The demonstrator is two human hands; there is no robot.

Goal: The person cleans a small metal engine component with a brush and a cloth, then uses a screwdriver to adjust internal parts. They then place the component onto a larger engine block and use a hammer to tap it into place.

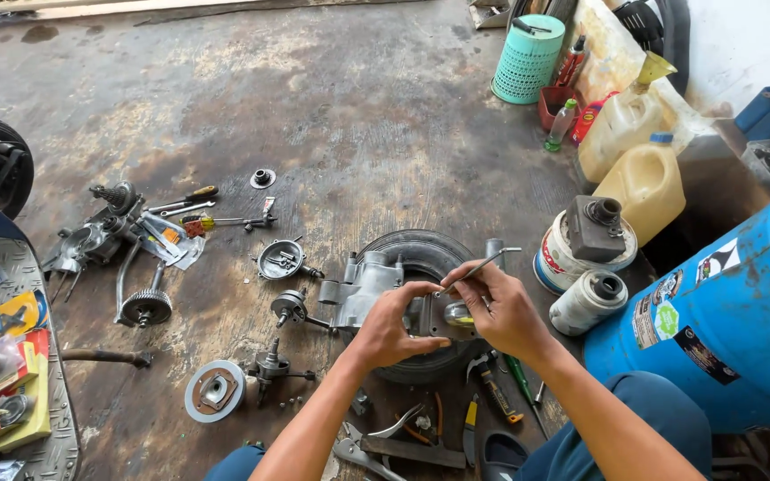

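I judge I'm mid-way through picking at a small metal part [438, 313] over the tyre [421, 258] on the floor. My left hand [391, 322] grips the part; my right hand [503, 307] pinches a thin metal pick [479, 267], tip against the part's top. Next calls for steady, fine pressure.

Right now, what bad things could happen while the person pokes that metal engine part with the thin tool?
The thin tool in the right hand might slip and jab the left hand gripping the engine part. That part rests on a tire, so it may wobble. Small pieces scattered on the floor could get lost.
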